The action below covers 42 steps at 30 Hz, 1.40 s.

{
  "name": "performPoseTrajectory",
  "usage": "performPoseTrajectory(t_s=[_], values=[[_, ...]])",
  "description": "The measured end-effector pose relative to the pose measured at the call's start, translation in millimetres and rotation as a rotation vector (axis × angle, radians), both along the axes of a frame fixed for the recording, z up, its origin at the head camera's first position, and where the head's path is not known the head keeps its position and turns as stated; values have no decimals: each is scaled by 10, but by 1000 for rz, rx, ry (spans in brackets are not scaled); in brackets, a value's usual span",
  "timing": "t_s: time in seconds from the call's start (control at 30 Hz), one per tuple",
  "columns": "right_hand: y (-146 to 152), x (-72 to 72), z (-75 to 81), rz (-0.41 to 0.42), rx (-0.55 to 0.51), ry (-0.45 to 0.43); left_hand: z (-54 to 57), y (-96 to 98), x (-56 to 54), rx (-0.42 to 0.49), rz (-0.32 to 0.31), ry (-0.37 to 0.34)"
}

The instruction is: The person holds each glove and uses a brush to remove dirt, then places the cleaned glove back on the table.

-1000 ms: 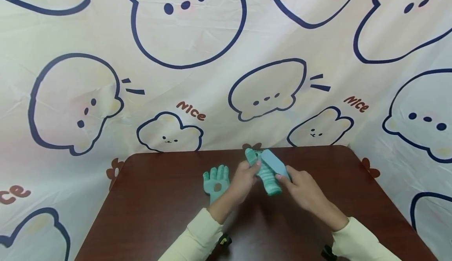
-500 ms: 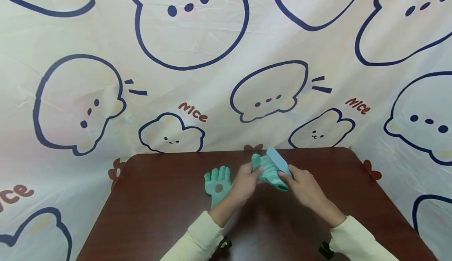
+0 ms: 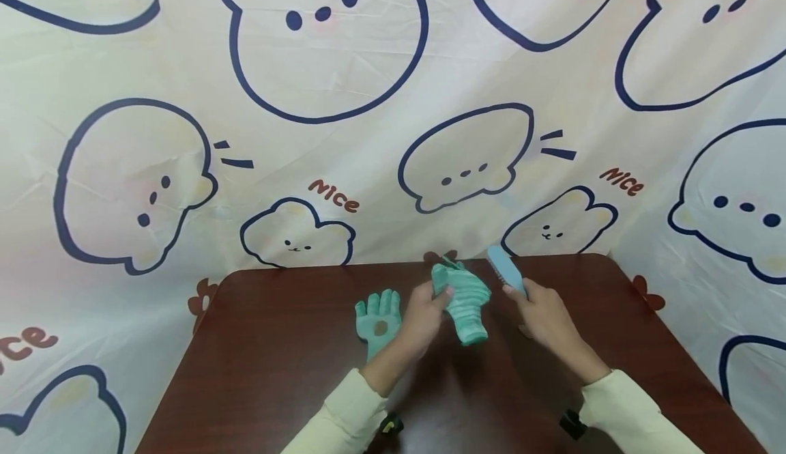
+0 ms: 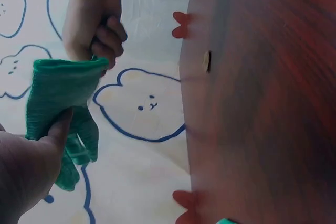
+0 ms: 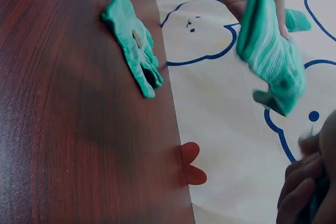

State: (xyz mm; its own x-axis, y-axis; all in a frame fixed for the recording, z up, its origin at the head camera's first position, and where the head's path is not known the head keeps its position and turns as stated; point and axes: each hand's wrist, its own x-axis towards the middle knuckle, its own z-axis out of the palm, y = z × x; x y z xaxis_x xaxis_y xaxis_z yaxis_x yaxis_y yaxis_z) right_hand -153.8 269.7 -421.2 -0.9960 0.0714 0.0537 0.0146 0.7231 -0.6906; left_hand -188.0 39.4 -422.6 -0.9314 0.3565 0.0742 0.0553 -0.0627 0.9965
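My left hand [image 3: 424,314] grips a green knitted glove [image 3: 469,304] with ribbed stripes, thumb on top near its finger end. Its cuff hangs toward me above the table. Farther right, my right hand [image 3: 549,314] holds a light blue brush [image 3: 505,267] by its handle, bristles facing the glove and a gap between them. The right wrist view shows the curled fingers [image 5: 299,195] but little of the brush. A second green glove [image 3: 370,324] lies flat on the table left of my left hand, a round brown piece [image 3: 381,328] on its palm.
The dark brown wooden table [image 3: 276,372] ends at a back edge against a printed cloth backdrop [image 3: 381,235]. A small flat brown piece [image 4: 207,62] lies on the table, partly behind my right hand in the head view.
The brush has moved off the glove, up and to the right, with my right hand. The held glove has turned, its cuff swinging left and down. The glove on the table stays put.
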Motion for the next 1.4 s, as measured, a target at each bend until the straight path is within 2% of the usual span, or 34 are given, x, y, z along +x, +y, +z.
performPoseTrajectory(t_s=[0.03,0.13,0.23,0.33,0.57,0.93,1.03,1.2,1.33,1.4], values=[[9,11,-6,7,-24,9,0,-8,-10,0,9,1],[-37,59,-20,82,-52,61,-25,-16,-35,44,0,-54],[-157,118,-16,174,-28,103,-61,-11,-37,124,-61,-117],[-274,177,7,222,11,91,-67,0,-15,187,-116,-143],[-353,199,71,147,53,65,-5,14,11,216,-120,-148],[-219,97,82,86,6,14,-11,64,55,91,-80,-158],[-146,65,48,58,-25,-15,-11,67,59,65,-55,-158],[34,74,-25,-17,-105,-65,30,35,44,24,7,-95],[64,87,-48,6,-153,-74,39,11,6,-7,63,-83],[31,83,-36,26,-148,-53,38,14,-3,-8,68,-90]])
